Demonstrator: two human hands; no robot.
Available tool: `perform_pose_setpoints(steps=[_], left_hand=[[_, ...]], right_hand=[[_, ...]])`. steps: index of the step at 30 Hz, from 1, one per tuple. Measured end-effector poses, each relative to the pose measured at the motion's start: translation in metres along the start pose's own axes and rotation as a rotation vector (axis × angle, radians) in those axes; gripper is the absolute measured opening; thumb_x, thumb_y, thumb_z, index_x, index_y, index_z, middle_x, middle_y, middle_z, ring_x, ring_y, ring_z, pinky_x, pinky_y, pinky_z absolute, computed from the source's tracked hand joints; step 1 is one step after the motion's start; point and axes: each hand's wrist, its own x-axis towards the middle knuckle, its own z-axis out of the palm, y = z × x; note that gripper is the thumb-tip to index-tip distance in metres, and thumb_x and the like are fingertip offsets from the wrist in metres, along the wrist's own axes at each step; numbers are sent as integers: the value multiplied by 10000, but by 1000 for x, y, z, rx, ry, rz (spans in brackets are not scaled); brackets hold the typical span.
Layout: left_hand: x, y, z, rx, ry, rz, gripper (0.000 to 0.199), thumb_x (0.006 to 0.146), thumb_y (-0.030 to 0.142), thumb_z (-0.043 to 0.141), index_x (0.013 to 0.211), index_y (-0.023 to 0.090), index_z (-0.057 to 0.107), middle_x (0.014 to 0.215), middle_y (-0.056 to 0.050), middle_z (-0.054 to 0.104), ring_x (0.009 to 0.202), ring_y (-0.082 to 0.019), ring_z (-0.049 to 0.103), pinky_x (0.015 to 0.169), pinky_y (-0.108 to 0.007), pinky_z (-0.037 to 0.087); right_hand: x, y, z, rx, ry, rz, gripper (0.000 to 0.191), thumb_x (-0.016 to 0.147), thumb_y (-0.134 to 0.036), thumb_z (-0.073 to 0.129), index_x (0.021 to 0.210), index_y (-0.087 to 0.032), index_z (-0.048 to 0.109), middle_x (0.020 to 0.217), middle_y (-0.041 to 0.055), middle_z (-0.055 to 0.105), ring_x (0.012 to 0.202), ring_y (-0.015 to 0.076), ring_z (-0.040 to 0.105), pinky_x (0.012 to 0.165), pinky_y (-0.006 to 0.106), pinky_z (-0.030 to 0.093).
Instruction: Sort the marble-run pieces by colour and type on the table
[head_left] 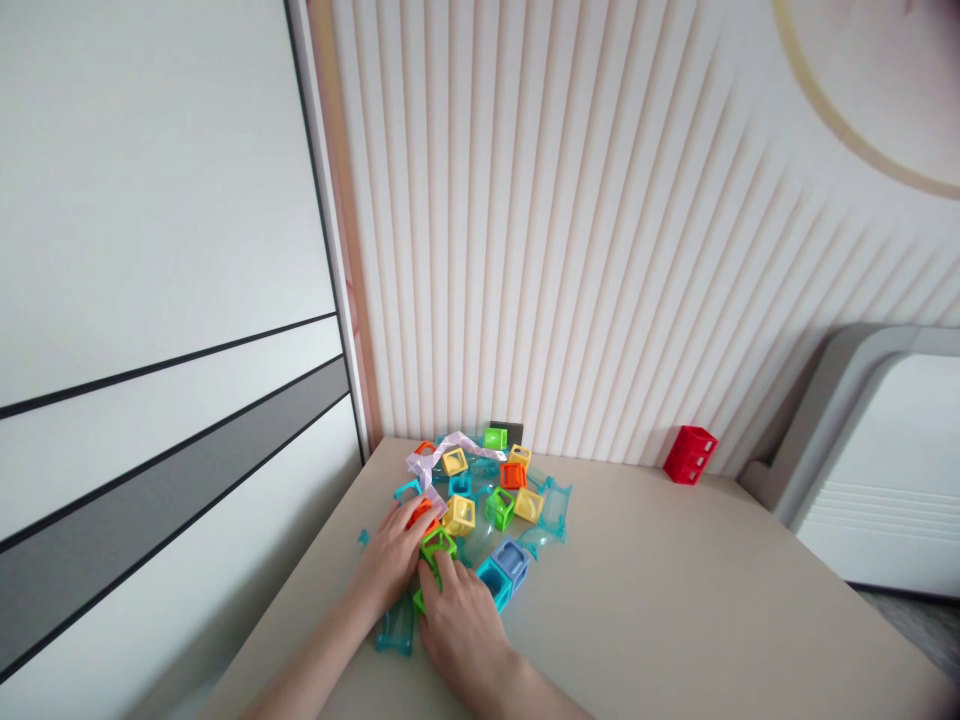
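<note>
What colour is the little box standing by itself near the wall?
The box is red, seen in the head view.

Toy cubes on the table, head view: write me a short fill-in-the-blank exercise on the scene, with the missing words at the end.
The block standing well apart from the pile of cubes on the table is coloured ____. The fingers of the right hand are at an open-sided cube coloured ____. The hand nearer the white panel is the person's ____ hand.
Missing words: red; green; left.
</note>
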Motion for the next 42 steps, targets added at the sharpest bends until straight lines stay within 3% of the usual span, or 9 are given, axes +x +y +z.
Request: perform_pose_setpoints(steps=[3,8,13,17,21,27,34,38,42], left_hand=[[2,1,-1,-96,-17,-29,494,920,136,467,1365,296,609,1413,-67,600,1305,-263,565,1130,-465,444],[3,1,0,-153,-17,-55,433,956,231,495,1365,315,610,1429,-59,597,1302,-271,573,1111,-461,463],[0,-1,1,-58,9,-7,460,967,216,460,1413,262,563,1458,-120,557,1330,-297,549,1088,-482,484],[3,7,-14,-37,105,36,410,984,273,471,1374,236,590,1490,-160,508,1381,-337,491,1132,-543,419],[23,38,-39,-337,145,-60,473,1001,370,479,1462,265,475,1503,-130,512,1422,-306,449,1164,-495,388],[57,82,-40,-916,-126,-238,557,942,536,563,1429,270,510,1494,-108,538,1363,-304,522,1097,-433,460],[62,77,-5,-1085,-233,-368,625,823,617,688,1286,206,603,1328,-122,652,1283,-331,568,1032,-423,482],[59,77,-1,-1089,-283,-299,540,844,584,684,1214,196,620,1244,-111,681,1177,-306,622,1004,-408,486],[56,76,-4,-1102,-195,-359,504,886,600,621,1195,202,596,1191,-87,691,1106,-267,648,961,-383,507]], right_hand=[[-9,4,0,18,-28,-7,231,825,-94,642,1047,-155,665,1087,140,674,946,306,709,817,432,631],[-25,16,-8,136,-3,-31,276,782,-80,666,1040,-175,664,1200,132,633,1020,298,697,881,402,614],[-30,28,-24,562,116,62,405,768,-59,651,1140,-218,670,1279,95,563,1117,239,664,1001,338,544],[-29,42,-47,832,227,180,356,779,-104,668,1110,-230,710,1212,76,566,1030,202,664,949,314,542],[-24,59,-70,921,276,154,309,817,-183,682,1116,-249,719,1214,66,558,1012,195,640,942,327,523],[-13,82,-77,1082,282,74,301,839,-193,683,1131,-258,715,1208,67,571,1148,223,606,1018,361,484],[-25,100,-63,998,240,101,367,839,-121,641,1159,-287,708,1279,70,571,1234,236,580,1077,395,455],[-38,100,-57,775,182,55,518,849,-65,571,1297,-311,648,1376,79,531,1277,231,565,1111,398,445],[-48,104,-54,611,241,36,613,868,-61,514,1427,-311,550,1461,105,495,1339,258,527,1105,419,465]])
